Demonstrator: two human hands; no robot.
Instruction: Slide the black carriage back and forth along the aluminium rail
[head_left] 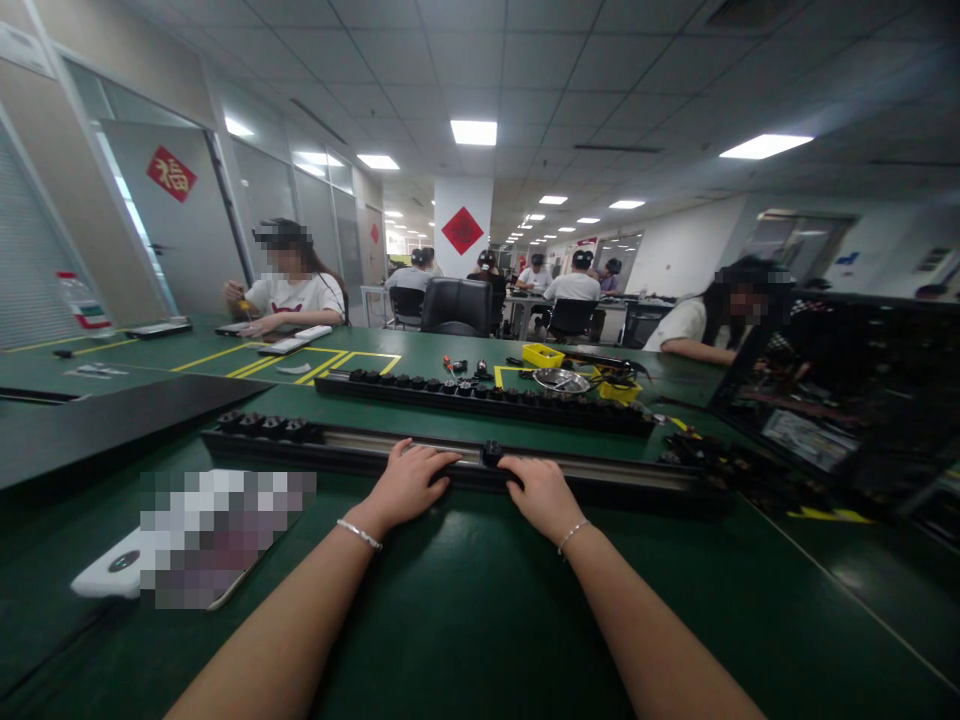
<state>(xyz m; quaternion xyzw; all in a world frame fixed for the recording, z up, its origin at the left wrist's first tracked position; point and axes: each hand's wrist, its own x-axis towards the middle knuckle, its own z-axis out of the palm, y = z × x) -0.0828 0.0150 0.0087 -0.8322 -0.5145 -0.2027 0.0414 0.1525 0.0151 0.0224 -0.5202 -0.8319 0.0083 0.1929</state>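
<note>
A long black rail (360,452) with a silver strip along its channel lies across the table before me. My left hand (407,482) grips its near edge, fingers over the top and thumb on the front side. Just right of a small black block (492,454) seated in the channel, my right hand (543,492) holds the same rail, its index fingertip close to the block. Several black blocks (271,428) stand in a row at the rail's left end. The undersides of my fingers are hidden.
Behind lies a second black rail (480,398) filled with blocks. Further back are a round metal dish (561,380) and a yellow bin (543,355). A phone and white power bank (112,572) lie left; a dark screen (810,390) stands right. Co-workers sit opposite.
</note>
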